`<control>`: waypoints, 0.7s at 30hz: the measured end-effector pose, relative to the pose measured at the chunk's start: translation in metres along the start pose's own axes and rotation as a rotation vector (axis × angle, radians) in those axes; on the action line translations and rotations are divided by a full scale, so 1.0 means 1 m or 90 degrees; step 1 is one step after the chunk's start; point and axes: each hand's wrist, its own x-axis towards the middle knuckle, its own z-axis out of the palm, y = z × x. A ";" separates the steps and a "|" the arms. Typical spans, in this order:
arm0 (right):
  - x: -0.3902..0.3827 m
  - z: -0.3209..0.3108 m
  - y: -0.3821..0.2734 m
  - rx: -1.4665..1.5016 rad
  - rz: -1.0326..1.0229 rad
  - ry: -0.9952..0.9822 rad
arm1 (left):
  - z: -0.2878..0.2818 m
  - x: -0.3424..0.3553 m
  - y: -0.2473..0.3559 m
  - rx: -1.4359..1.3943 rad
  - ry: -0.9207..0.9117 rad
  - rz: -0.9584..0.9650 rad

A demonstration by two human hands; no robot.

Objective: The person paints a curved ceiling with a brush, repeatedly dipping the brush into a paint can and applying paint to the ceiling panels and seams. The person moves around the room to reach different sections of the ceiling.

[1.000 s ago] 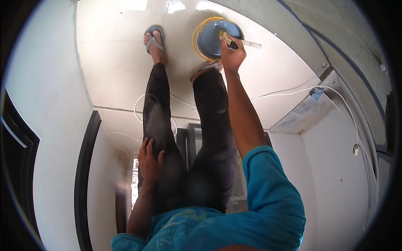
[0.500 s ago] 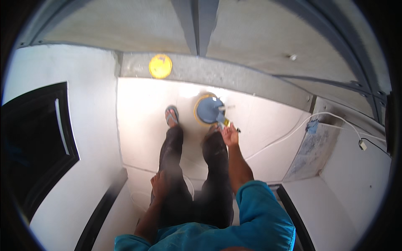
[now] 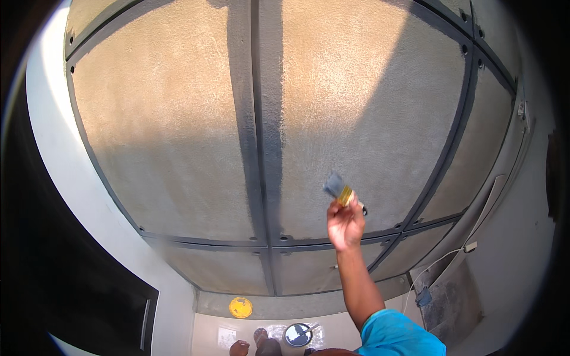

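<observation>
Right hand (image 3: 346,226) raised, I pinch the brush (image 3: 339,190) between thumb and fingers by its handle; its grey bristles point up and to the left, in front of the large right panel (image 3: 374,148), nearer that panel's lower edge than its upper one; they are blurred, and whether they touch the surface I cannot tell. Left hand (image 3: 239,348) is low, beside my dark trouser leg (image 3: 270,349), fingers curled; whether it holds anything I cannot tell. Dark grey bands (image 3: 272,107) line the panel's edges; below, the paint pail (image 3: 286,336) sits on the floor (image 3: 205,332) near the front edge of the ledge (image 3: 332,304), a stick (image 3: 311,328) over its rim; a yellow disc (image 3: 240,307), perhaps a lid, is toward the ledge's left end. Painting the bands looks to me like the step in hand, brush at the ready; the next move calls for a steady wrist and bristles laid along a band's edge, sparing the bare panel.
</observation>
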 end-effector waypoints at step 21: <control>0.262 0.272 0.000 -1.135 -1.195 -0.268 | -0.146 0.124 0.049 -0.061 0.056 -0.155</control>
